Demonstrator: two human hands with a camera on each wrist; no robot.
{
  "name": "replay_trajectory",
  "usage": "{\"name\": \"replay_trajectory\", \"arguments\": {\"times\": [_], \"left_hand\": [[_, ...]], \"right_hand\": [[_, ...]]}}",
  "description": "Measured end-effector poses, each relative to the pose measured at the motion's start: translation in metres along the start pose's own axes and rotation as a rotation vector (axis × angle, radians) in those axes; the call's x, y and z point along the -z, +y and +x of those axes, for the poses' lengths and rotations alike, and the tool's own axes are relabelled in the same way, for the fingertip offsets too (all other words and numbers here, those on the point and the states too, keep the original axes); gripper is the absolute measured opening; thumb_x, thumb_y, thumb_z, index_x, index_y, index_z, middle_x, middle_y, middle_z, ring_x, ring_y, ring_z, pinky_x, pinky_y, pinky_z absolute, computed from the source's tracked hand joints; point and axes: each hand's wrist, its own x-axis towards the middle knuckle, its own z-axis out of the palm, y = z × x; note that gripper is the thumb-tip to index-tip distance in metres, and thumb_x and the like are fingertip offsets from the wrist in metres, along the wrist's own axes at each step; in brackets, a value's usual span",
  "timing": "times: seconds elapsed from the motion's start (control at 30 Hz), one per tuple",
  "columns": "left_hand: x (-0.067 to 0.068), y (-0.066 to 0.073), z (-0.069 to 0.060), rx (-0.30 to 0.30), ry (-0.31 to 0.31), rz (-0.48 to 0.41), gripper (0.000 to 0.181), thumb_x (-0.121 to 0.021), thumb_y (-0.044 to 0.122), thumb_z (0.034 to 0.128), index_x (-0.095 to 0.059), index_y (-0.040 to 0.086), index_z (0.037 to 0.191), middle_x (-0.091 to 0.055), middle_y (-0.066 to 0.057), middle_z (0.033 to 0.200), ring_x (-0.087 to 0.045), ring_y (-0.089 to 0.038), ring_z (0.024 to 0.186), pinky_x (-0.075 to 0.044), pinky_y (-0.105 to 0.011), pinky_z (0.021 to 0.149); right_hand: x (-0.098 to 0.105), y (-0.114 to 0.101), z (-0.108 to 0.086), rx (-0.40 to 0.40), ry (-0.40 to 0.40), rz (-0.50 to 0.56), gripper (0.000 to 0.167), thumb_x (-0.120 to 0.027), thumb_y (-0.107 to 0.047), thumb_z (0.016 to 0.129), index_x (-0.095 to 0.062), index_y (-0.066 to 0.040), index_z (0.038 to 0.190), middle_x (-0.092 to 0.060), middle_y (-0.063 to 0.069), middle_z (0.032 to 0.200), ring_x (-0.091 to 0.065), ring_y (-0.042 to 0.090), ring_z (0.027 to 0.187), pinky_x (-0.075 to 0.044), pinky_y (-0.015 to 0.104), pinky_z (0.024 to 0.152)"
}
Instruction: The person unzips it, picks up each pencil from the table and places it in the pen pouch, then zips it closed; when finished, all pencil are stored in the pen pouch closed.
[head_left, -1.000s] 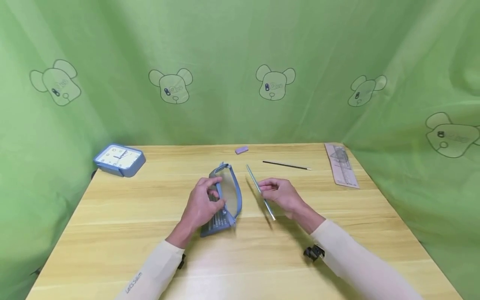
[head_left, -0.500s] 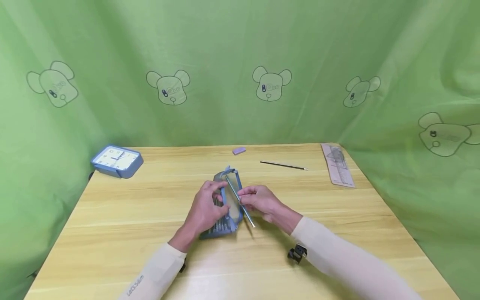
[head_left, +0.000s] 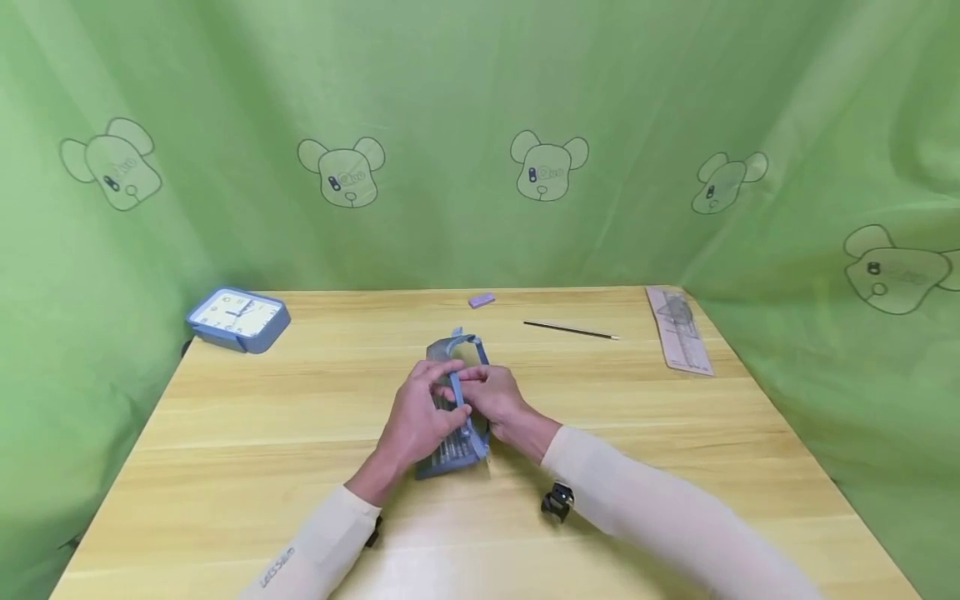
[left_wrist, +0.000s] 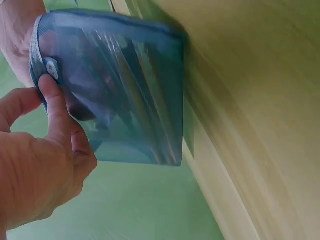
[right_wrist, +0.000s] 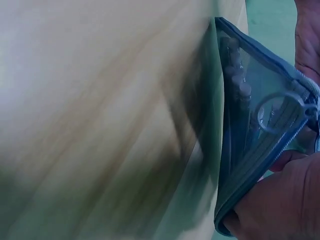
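A blue see-through zip pencil case [head_left: 450, 454] stands tilted on the table, its zip opening towards the right. My left hand [head_left: 418, 417] pinches the near edge of the opening between thumb and fingers; in the left wrist view the thumb lies by a small round label on the rim. Inside the case [left_wrist: 107, 130], several pencils [left_wrist: 159, 97] show through the film. My right hand [head_left: 498, 402] has its fingers inside the opening. The pencil it carried is not distinct now, and its fingertips are hidden. Pencil ends [right_wrist: 244, 90] and a zip-pull ring [right_wrist: 261, 117] show in the right wrist view.
On the wooden table [head_left: 262, 450], a purple eraser [head_left: 482, 300] and a black pencil [head_left: 570, 330] lie behind the case. A blue clock [head_left: 240, 319] sits at the back left. A ruler set in a packet [head_left: 679, 331] lies at the right. Green curtains [head_left: 450, 233] surround the table.
My right hand has moved left with the pale blue pencil and into the pencil case's opening; the pencil has gone from plain view. My left hand and the case have shifted slightly right.
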Motion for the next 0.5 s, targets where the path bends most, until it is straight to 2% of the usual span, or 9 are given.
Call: {"name": "replay_trajectory", "arguments": {"times": [0.13, 0.23, 0.3, 0.4, 0.5], "left_hand": [[0.002, -0.001, 0.003, 0.021, 0.024, 0.013, 0.065, -0.083, 0.000, 0.0828, -0.065, 0.003, 0.145, -0.059, -0.017, 0.132, -0.065, -0.019, 0.096, -0.056, -0.020, 0.074], [0.005, 0.000, 0.005, 0.034, 0.028, 0.015, 0.065, -0.083, 0.000, 0.0830, -0.065, 0.005, 0.145, -0.059, -0.016, 0.134, -0.065, -0.020, 0.098, -0.056, -0.020, 0.073], [0.007, 0.000, 0.006, 0.039, 0.031, 0.010, 0.065, -0.083, -0.001, 0.0829, -0.065, 0.006, 0.145, -0.059, -0.016, 0.134, -0.065, -0.020, 0.098, -0.055, -0.020, 0.072], [0.011, 0.000, 0.007, 0.048, 0.038, -0.001, 0.065, -0.083, -0.001, 0.0827, -0.066, 0.008, 0.145, -0.059, -0.015, 0.132, -0.065, -0.021, 0.099, -0.056, -0.020, 0.073], [0.014, -0.003, 0.006, 0.061, 0.040, -0.002, 0.065, -0.083, -0.001, 0.0832, -0.066, 0.008, 0.145, -0.059, -0.015, 0.133, -0.064, -0.021, 0.099, -0.055, -0.020, 0.072]], "right_hand": [[0.002, -0.004, 0.000, 0.053, 0.023, 0.015, 0.021, -0.076, -0.004, 0.094, -0.074, 0.001, 0.115, -0.078, 0.014, 0.105, -0.072, 0.016, 0.088, -0.061, 0.024, 0.079], [0.018, -0.005, 0.002, 0.147, 0.062, -0.013, 0.022, -0.072, 0.002, 0.095, -0.073, 0.002, 0.116, -0.076, 0.014, 0.105, -0.070, 0.017, 0.088, -0.064, 0.029, 0.084], [0.037, -0.003, 0.009, 0.243, 0.089, -0.116, 0.022, -0.070, 0.005, 0.095, -0.072, 0.003, 0.117, -0.073, 0.016, 0.106, -0.068, 0.019, 0.091, -0.064, 0.030, 0.088], [0.073, 0.007, 0.030, 0.364, 0.117, -0.373, 0.024, -0.068, 0.004, 0.095, -0.070, 0.004, 0.119, -0.073, 0.019, 0.112, -0.069, 0.026, 0.099, -0.063, 0.036, 0.093], [0.111, 0.021, 0.055, 0.409, 0.128, -0.597, 0.031, -0.063, 0.004, 0.096, -0.067, 0.004, 0.127, -0.070, 0.023, 0.122, -0.068, 0.035, 0.113, -0.060, 0.046, 0.103]]}}
